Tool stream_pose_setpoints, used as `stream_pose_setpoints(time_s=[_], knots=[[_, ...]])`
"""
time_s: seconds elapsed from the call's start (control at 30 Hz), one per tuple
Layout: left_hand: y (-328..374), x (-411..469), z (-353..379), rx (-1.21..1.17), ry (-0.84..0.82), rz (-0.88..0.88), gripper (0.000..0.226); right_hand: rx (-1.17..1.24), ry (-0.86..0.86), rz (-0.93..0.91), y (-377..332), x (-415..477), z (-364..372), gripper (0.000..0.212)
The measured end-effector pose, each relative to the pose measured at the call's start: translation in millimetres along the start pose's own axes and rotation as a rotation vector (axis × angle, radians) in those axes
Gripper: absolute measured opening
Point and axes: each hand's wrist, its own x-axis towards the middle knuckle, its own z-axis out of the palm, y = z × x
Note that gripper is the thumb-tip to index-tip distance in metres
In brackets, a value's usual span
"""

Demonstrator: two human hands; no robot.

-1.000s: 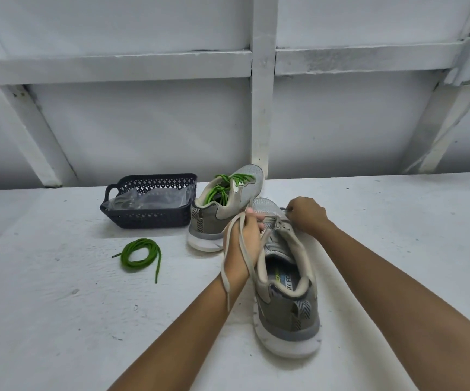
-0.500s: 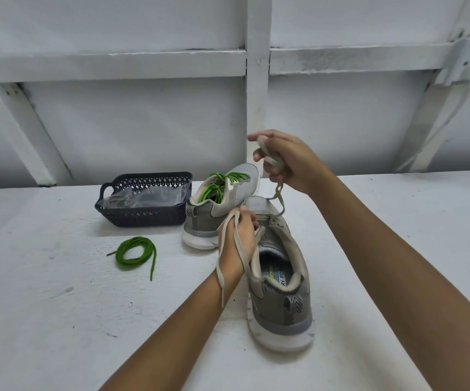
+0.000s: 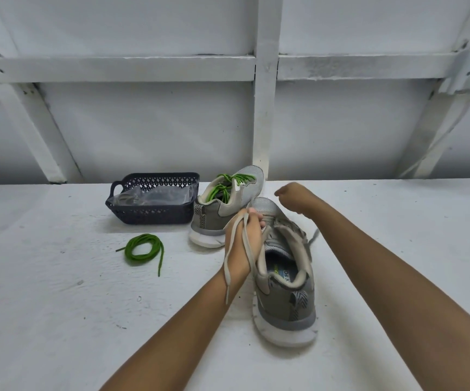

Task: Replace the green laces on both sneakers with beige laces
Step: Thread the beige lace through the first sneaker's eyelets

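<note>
Head view, the only one. The L hand (image 3: 242,241), centre of frame, has its fingers curled on the beige lace (image 3: 229,266). One loop lies over the back of the hand and an end hangs past the wrist. The R hand (image 3: 293,198) is a bit right of centre, above the toe of the near sneaker (image 3: 284,292). Its fingers are curled, but it is blurred and I cannot tell if they hold a lace end.

The step seems to be lacing the low eyelets of the near sneaker. To do it well: keep both ends approx. equal, keep the lace flat w/o twist, and pull each crossing snug while the L hand steadies the shoe.

The far sneaker (image 3: 228,201), upper left of the near one, has green laces in, so it is not yet done. A loose green lace (image 3: 143,248) lies coiled left of centre. The dark basket (image 3: 155,215) stands just beside the far sneaker. The bench (image 3: 59,320) has open room lower left and at right. The wall is close behind, so pulling toward the person looks safer.
</note>
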Motion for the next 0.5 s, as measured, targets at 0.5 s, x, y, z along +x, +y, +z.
stream_pose_setpoints(time_s=[0.5], knots=[[2.3,-3.1,-3.8,0.043,-0.011,0.039,0.038,0.013,-0.172,0.069,32.6,-6.0,5.7,0.029]])
